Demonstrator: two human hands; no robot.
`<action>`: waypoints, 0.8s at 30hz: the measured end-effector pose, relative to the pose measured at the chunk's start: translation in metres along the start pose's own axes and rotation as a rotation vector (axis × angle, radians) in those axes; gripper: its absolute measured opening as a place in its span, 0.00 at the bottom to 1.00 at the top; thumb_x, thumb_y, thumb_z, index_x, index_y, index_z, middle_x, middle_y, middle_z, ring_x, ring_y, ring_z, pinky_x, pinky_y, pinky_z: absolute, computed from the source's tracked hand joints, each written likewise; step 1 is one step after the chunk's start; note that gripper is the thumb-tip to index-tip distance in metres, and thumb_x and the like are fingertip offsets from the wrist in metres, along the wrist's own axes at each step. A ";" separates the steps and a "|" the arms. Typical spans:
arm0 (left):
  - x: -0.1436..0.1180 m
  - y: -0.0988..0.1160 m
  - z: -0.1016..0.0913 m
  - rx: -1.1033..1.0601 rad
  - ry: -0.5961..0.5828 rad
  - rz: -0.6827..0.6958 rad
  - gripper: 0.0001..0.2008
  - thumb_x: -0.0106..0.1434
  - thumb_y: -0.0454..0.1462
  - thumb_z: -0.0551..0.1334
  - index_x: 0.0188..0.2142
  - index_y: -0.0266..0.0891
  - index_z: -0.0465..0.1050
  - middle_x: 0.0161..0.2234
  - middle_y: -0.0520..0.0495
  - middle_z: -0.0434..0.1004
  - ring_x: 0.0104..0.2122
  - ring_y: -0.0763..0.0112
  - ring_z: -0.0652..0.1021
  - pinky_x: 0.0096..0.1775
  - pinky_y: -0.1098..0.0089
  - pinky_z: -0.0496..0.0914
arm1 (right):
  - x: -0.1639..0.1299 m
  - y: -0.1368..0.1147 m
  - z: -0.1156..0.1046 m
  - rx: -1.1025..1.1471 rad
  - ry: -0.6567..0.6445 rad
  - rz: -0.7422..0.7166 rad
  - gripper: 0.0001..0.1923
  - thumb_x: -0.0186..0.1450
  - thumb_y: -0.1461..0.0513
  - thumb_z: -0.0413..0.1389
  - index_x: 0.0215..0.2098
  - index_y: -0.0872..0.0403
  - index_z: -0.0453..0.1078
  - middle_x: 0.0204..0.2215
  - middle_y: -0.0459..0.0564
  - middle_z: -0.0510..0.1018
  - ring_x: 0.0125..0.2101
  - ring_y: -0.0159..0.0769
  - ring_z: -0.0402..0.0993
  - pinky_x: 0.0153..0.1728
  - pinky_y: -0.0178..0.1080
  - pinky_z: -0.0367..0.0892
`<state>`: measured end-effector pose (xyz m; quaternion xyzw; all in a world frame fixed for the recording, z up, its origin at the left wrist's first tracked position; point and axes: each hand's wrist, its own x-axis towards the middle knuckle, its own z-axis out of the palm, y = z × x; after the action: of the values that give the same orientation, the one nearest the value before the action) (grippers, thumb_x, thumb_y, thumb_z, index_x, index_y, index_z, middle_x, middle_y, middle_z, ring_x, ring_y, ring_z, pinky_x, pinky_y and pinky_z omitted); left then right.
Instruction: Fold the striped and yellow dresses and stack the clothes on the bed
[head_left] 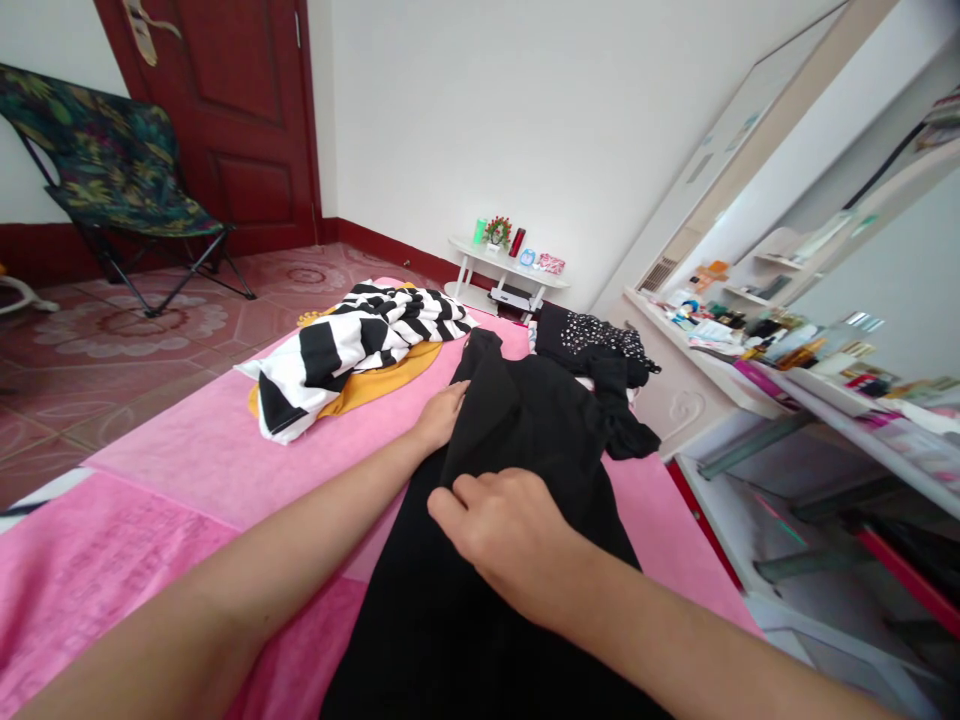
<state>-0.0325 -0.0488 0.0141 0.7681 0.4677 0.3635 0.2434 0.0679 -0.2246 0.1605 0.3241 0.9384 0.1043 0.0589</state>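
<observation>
A black long-sleeved garment (555, 430) lies spread over the pink bed cover (217, 450), running from the middle of the view down to the bottom edge. One of its sleeves (630, 430) sticks out on the right. My right hand (502, 530) is closed, with fingers and thumb gripping a raised fold of the black cloth. Farther forward, my left hand (442, 415) rests at the left edge of the same garment. Its fingertips are hidden by the cloth, so their grip does not show.
A black-and-white striped garment (360, 335) lies on yellow cloth (405, 367) at left. Behind the black garment is dark cloth with white dots (592, 335). A cluttered dressing table (750, 385) stands right, a folding chair (112, 160) left, a low white shelf (510, 262) at the wall.
</observation>
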 end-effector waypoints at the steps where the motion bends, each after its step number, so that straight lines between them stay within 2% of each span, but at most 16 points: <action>1: 0.001 -0.002 0.000 -0.079 0.036 -0.023 0.20 0.66 0.36 0.46 0.56 0.38 0.63 0.52 0.46 0.72 0.51 0.66 0.72 0.54 0.65 0.65 | 0.000 -0.005 0.003 0.047 -0.029 0.030 0.07 0.59 0.66 0.55 0.36 0.54 0.66 0.28 0.48 0.75 0.24 0.35 0.70 0.24 0.37 0.55; 3: 0.002 -0.005 0.000 -0.191 0.099 -0.062 0.20 0.66 0.34 0.46 0.54 0.34 0.66 0.48 0.44 0.75 0.48 0.67 0.74 0.52 0.67 0.66 | -0.003 -0.010 0.005 0.135 -0.073 0.118 0.11 0.60 0.59 0.58 0.39 0.53 0.66 0.31 0.48 0.76 0.29 0.38 0.72 0.30 0.39 0.60; 5: 0.004 -0.008 0.000 -0.226 0.127 -0.082 0.19 0.66 0.34 0.46 0.53 0.34 0.67 0.47 0.44 0.75 0.47 0.67 0.75 0.53 0.67 0.66 | -0.010 -0.011 0.004 0.197 -0.151 0.208 0.22 0.57 0.55 0.61 0.47 0.53 0.65 0.34 0.50 0.76 0.33 0.42 0.73 0.37 0.42 0.62; 7: 0.005 -0.009 0.000 -0.252 0.146 -0.096 0.19 0.66 0.36 0.48 0.52 0.36 0.68 0.48 0.45 0.75 0.48 0.67 0.74 0.54 0.67 0.65 | -0.019 -0.012 0.000 0.258 -0.235 0.270 0.30 0.55 0.58 0.63 0.54 0.53 0.60 0.36 0.52 0.77 0.35 0.44 0.74 0.39 0.44 0.63; 9: 0.005 -0.008 -0.001 -0.275 0.152 -0.106 0.18 0.66 0.39 0.50 0.52 0.36 0.68 0.49 0.45 0.74 0.50 0.66 0.73 0.54 0.66 0.65 | -0.028 -0.013 -0.006 0.363 -0.244 0.325 0.31 0.57 0.62 0.61 0.58 0.49 0.58 0.38 0.51 0.77 0.36 0.44 0.74 0.38 0.43 0.64; 12: 0.005 -0.007 -0.003 -0.302 0.145 -0.117 0.19 0.65 0.41 0.52 0.53 0.36 0.67 0.49 0.44 0.74 0.49 0.65 0.74 0.53 0.67 0.66 | -0.034 -0.014 -0.015 0.698 -0.176 0.353 0.32 0.58 0.59 0.60 0.59 0.42 0.56 0.43 0.48 0.76 0.40 0.41 0.74 0.38 0.38 0.65; 15: 0.005 -0.007 -0.003 -0.313 0.133 -0.123 0.20 0.65 0.41 0.53 0.53 0.35 0.66 0.46 0.43 0.76 0.47 0.65 0.75 0.51 0.66 0.67 | -0.029 -0.002 -0.011 1.138 -0.224 0.267 0.34 0.57 0.52 0.61 0.59 0.43 0.57 0.46 0.48 0.74 0.34 0.33 0.76 0.31 0.32 0.67; 17: 0.004 -0.008 0.000 -0.306 0.129 -0.115 0.20 0.64 0.41 0.54 0.54 0.35 0.65 0.44 0.43 0.77 0.47 0.66 0.75 0.51 0.67 0.67 | -0.022 0.017 0.007 1.198 -0.139 0.293 0.24 0.60 0.55 0.58 0.54 0.47 0.65 0.43 0.48 0.76 0.29 0.30 0.75 0.29 0.31 0.66; 19: 0.004 -0.010 0.003 -0.281 0.132 -0.103 0.21 0.63 0.38 0.56 0.54 0.34 0.64 0.44 0.43 0.76 0.47 0.67 0.75 0.51 0.68 0.67 | -0.015 0.042 0.039 0.995 0.100 0.423 0.15 0.61 0.62 0.55 0.47 0.50 0.70 0.40 0.48 0.76 0.33 0.32 0.74 0.35 0.34 0.67; 21: 0.006 -0.012 0.005 -0.240 0.145 -0.097 0.21 0.61 0.36 0.57 0.54 0.35 0.64 0.45 0.43 0.76 0.47 0.68 0.75 0.50 0.68 0.67 | -0.012 0.066 0.077 0.750 0.311 0.521 0.15 0.58 0.68 0.53 0.42 0.50 0.72 0.41 0.48 0.75 0.40 0.35 0.72 0.43 0.39 0.65; 24: 0.019 -0.012 0.002 -0.140 0.153 -0.089 0.20 0.60 0.34 0.57 0.53 0.37 0.65 0.41 0.46 0.77 0.42 0.68 0.77 0.47 0.68 0.69 | -0.011 0.090 0.129 0.683 0.436 0.562 0.14 0.57 0.70 0.52 0.38 0.51 0.71 0.40 0.48 0.73 0.40 0.35 0.71 0.43 0.39 0.65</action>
<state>-0.0323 -0.0264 0.0106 0.6976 0.4920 0.4416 0.2761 0.1536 -0.1421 0.0566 0.5363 0.7856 -0.1321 -0.2790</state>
